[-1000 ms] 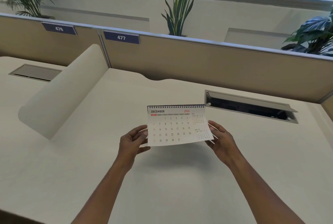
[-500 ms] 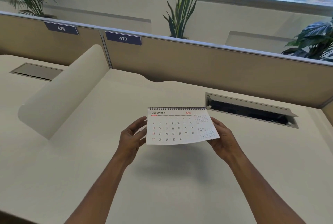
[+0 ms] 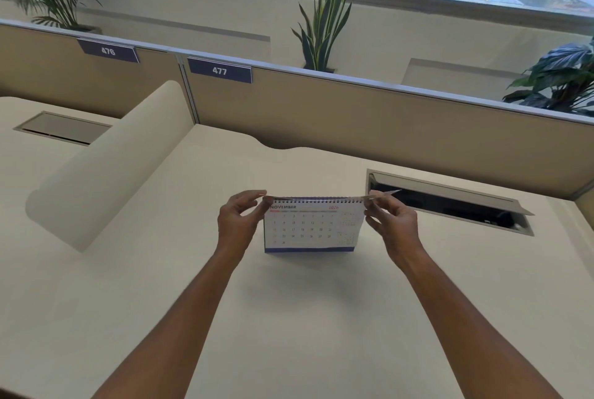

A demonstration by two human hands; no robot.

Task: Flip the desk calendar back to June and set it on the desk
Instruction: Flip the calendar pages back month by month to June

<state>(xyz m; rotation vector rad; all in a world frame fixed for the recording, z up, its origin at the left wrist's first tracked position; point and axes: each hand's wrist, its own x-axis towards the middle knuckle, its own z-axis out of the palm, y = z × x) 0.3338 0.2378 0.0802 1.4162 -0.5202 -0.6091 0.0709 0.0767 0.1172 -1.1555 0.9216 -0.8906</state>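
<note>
1. While the desk calendar (image 3: 313, 228) showed NOVEMBER, it sat mid-desk (image 3: 289, 318), apparently on its base.
2. Left hand (image 3: 236, 225) and right hand (image 3: 390, 225) each pinched a raised page (image 3: 384, 193) at the spiral, likely to turn it over.
3. June remained 5 pages away.

A desk calendar (image 3: 313, 226) stands mid-desk (image 3: 160, 302), apparently touching it, between two hands: left hand (image 3: 236, 225) at nine o'clock, right hand (image 3: 390, 226) at three. A cable hatch (image 3: 450, 202) lies at two o'clock.

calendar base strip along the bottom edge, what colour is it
Dark blue, under the white November page of the desk calendar; the head view shows it best.
</note>
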